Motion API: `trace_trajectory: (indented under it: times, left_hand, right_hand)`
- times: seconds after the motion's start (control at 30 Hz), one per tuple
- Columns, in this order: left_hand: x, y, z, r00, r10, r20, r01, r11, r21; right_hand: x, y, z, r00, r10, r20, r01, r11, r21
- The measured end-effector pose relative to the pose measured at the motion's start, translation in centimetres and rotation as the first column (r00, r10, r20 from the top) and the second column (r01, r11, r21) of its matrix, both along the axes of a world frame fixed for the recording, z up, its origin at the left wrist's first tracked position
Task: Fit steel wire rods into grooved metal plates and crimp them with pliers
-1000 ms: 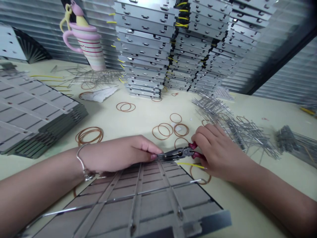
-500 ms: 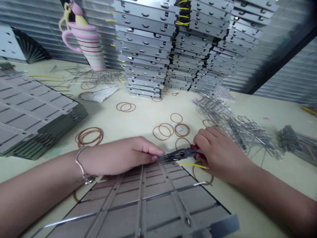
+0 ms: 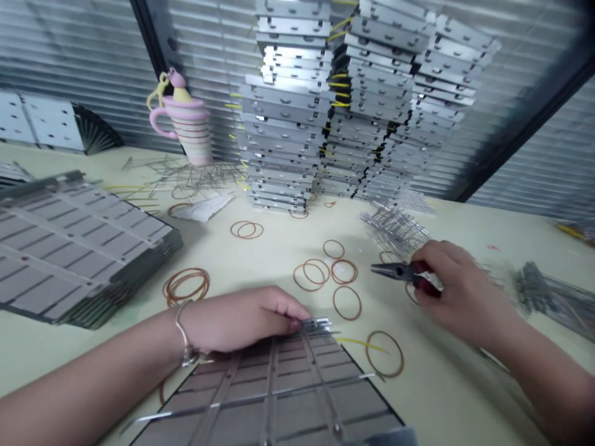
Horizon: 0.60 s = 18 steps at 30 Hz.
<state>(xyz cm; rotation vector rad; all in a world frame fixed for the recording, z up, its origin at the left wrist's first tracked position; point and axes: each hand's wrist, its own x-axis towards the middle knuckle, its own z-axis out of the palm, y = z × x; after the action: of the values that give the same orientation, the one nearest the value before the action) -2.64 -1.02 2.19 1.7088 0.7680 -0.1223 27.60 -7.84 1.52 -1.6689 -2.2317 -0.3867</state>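
Note:
In front of me lies a slatted panel [image 3: 297, 402] of grey-brown strips with metal bands. My left hand [image 3: 251, 319] grips its far edge, thumb on top, fingers hidden underneath. Small metal pieces [image 3: 320, 324] show at that edge beside the thumb. A thin metal rod [image 3: 248, 396] lies across the panel and sticks out on both sides. From the far right corner runs a yellow wire [image 3: 362, 342]. My right hand [image 3: 465, 297] is closed around the dark red handles of needle-nose pliers [image 3: 395, 271], held above the table to the right, clear of the panel.
Orange-brown rings [image 3: 346, 303] are scattered over the table. Tall stacks of metal units [image 3: 283, 142] stand at the back, near a striped cup [image 3: 193, 130]. More slatted panels [image 3: 88, 241] are piled on the left. Loose metal rods [image 3: 395, 226] lie at the right.
The pliers have come away from the panel's far edge, moving right with my right hand. My left hand keeps its hold on the edge. The view has tilted up and shifted left.

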Motion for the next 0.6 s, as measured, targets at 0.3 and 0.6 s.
trace_trajectory:
  times: [0.3, 0.6]
  left_hand:
    - [-0.1, 0.3, -0.3, 0.996, 0.035, 0.087, -0.022, 0.989, -0.144]
    - [-0.2, 0.0, -0.6, 0.989, 0.056, 0.138, -0.055, 0.998, -0.010]
  right_hand:
    - [-2.9, 0.2, -1.5, 0.969, 0.051, -0.241, -0.121, 0.951, -0.283]
    - [-2.7, -0.2, -0.1, 0.884, 0.184, -0.430, -0.289, 0.937, -0.194]
